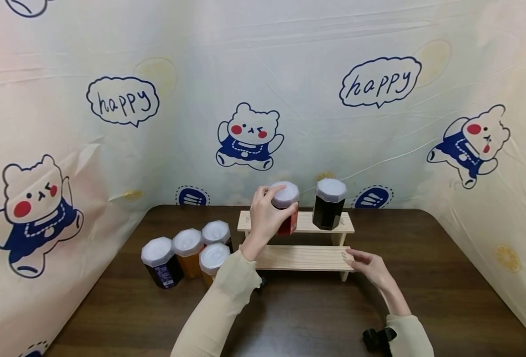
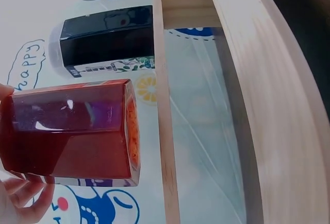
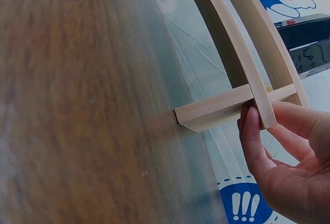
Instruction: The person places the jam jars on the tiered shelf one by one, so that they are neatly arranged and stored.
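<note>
My left hand (image 1: 264, 210) grips a red jar (image 1: 287, 222) by its white lid (image 1: 285, 194). In the left wrist view the red jar (image 2: 72, 134) is held apart from the upper shelf's edge (image 2: 166, 131), with a gap under its base. To its right a dark jar (image 1: 328, 212) with a white lid stands upright on the upper tier of the wooden two-tier rack (image 1: 305, 257). My right hand (image 1: 374, 267) pinches the right end of the lower shelf; its fingertips (image 3: 251, 123) lie on the board there.
On the table's left side several white-lidded jars stand close together: a dark one (image 1: 163, 269), an amber one (image 1: 190, 258), and others partly hidden by my left sleeve. A printed curtain (image 1: 191, 148) rises behind the brown table (image 1: 111, 307).
</note>
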Demonstrator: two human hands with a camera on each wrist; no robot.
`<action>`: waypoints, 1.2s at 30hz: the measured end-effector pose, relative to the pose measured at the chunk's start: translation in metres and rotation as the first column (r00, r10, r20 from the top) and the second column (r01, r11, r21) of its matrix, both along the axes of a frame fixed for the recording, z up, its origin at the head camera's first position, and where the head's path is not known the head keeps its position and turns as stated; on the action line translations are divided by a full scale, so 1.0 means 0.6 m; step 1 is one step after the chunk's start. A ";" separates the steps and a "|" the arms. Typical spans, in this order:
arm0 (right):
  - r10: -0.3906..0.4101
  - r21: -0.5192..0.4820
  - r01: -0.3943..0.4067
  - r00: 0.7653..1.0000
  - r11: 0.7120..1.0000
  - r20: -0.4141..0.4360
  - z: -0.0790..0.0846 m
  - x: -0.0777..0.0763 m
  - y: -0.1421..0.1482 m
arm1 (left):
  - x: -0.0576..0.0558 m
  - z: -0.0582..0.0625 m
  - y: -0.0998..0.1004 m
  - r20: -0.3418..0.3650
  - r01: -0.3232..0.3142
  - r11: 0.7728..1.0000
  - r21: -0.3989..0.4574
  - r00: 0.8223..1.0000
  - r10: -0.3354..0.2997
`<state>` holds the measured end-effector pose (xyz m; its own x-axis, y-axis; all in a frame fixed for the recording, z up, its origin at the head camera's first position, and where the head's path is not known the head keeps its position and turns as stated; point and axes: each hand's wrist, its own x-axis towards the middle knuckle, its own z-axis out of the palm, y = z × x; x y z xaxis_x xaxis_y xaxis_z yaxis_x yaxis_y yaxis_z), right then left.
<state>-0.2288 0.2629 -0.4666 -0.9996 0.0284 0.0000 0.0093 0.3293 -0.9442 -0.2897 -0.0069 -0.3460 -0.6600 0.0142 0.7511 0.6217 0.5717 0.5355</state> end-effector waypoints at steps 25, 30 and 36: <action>0.003 -0.010 -0.003 1.000 1.000 -0.013 -0.001 0.001 0.000 | -0.046 -0.017 0.056 0.083 -0.049 0.999 0.011 0.995 0.048; -0.008 -0.003 0.008 1.000 1.000 -0.002 0.000 0.002 -0.001 | -0.047 -0.021 0.059 0.058 -0.062 0.998 -0.004 0.996 0.062; 0.003 0.000 -0.003 1.000 1.000 0.006 0.000 0.002 0.000 | -0.048 -0.019 0.063 0.081 -0.082 0.996 -0.043 0.993 0.086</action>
